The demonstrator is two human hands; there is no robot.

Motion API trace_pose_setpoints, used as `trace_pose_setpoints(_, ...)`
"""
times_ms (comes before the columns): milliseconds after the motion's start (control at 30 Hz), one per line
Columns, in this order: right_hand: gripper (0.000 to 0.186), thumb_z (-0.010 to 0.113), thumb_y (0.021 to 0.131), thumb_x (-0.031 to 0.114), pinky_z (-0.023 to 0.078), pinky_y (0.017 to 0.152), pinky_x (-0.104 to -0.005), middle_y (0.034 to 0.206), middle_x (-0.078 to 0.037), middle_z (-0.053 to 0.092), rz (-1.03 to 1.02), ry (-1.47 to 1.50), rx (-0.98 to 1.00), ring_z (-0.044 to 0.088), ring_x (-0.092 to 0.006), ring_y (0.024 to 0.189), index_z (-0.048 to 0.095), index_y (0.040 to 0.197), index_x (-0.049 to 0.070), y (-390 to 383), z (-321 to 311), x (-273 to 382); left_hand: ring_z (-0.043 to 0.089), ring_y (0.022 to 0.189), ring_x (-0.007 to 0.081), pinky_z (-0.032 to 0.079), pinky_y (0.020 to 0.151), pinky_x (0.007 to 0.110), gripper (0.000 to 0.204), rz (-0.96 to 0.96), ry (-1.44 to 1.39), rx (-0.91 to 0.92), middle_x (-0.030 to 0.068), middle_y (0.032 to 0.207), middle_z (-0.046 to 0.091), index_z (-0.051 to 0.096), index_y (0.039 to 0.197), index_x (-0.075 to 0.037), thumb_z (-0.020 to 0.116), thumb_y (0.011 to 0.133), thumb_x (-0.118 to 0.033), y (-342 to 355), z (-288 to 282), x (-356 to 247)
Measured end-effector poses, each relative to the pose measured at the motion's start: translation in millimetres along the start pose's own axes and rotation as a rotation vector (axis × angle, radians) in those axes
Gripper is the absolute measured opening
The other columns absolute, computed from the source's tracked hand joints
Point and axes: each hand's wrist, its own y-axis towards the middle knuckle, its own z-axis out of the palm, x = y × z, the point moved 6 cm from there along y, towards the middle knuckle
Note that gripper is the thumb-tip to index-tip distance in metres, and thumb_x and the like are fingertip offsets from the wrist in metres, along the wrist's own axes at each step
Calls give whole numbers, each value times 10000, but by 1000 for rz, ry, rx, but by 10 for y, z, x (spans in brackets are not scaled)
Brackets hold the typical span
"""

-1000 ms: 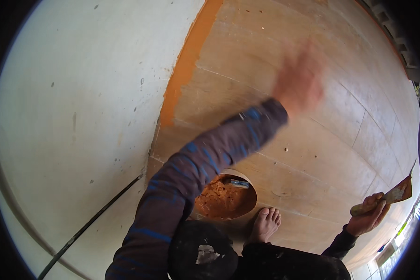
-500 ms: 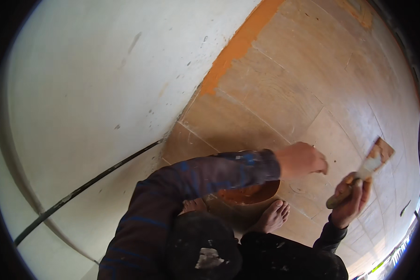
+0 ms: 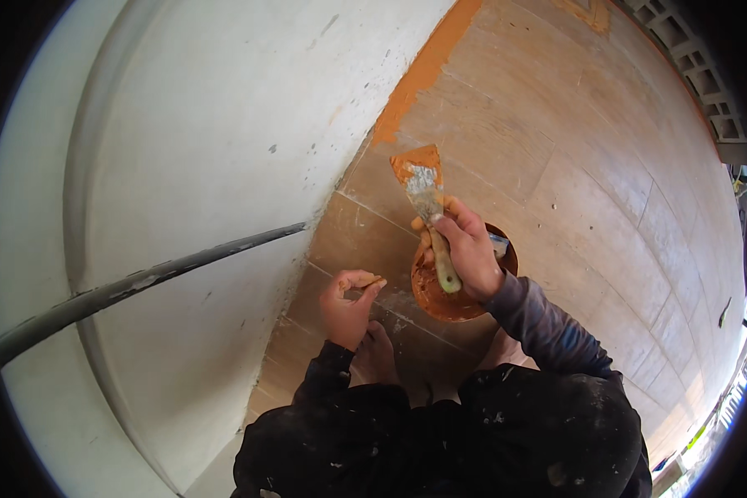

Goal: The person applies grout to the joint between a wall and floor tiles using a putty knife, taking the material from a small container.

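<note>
My right hand (image 3: pixel 471 253) is closed round the handle of a putty knife (image 3: pixel 419 178), whose blade carries orange and grey paste, angled up over the floor. Beneath it is a round bucket (image 3: pixel 436 303) of orange paste, with a pale flat object (image 3: pixel 498 245) partly showing inside, mostly hidden by the hand. My left hand (image 3: pixel 349 311) is pinched, left of the bucket and above my foot; a small tan bit seems to be at its fingertips, too small to name.
A white wall (image 3: pixel 183 149) fills the left, crossed by a dark pipe or cable (image 3: pixel 141 282). Tan plank tiles (image 3: pixel 573 166) form the floor, with an orange band (image 3: pixel 427 66) along the wall. My bare feet (image 3: pixel 378 349) stand below. Pale perforated blocks (image 3: pixel 697 75) edge the upper right.
My left hand has drawn back from out over the floor to left of the bucket. My right hand with the knife has moved left, over the bucket. The view has shifted.
</note>
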Motion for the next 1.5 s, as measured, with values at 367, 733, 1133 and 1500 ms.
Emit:
trace_pose_setpoints(367, 352, 432, 1025, 81, 519, 653, -268, 1017, -53, 664, -156, -85, -208, 577, -91, 736, 570, 1344, 23, 626, 295, -305, 680, 836, 116, 549, 790, 275, 201, 51, -13, -6, 53, 890, 725, 684, 993, 4, 816, 847, -32, -22, -257, 55)
trace_pose_setpoints(733, 293, 478, 1015, 93, 502, 635, -278, 840, -29, 635, -104, -137, -144, 587, -89, 687, 637, 1241, -5, -26, 193, -91, 678, 1035, 184, 530, 919, 290, 299, 89, -72, 124, 129, 1150, 699, 609, 1297, 18, 603, 1024, -103, -3, -46, 78)
trace_pose_setpoints(1133, 237, 591, 957, 159, 522, 735, -491, 893, -252, 686, -110, -1181, -53, 666, -440, 842, 674, 1146, 44, -1400, -616, -227, 646, 1130, 191, 606, 876, 307, 401, -174, -329, 448, 117, 1298, 591, 545, 1427, 21, 529, 1084, -186, -96, 794, 420)
trace_pose_setpoints(1500, 215, 580, 988, 189, 519, 694, -463, 844, -172, 699, -131, -1331, 14, 676, -345, 747, 649, 1143, 56, -1322, -515, -460, 632, 1182, 171, 591, 957, 383, 402, -392, -457, 436, 92, 1363, 609, 528, 1452, 13, 529, 1089, -159, -197, 791, 366)
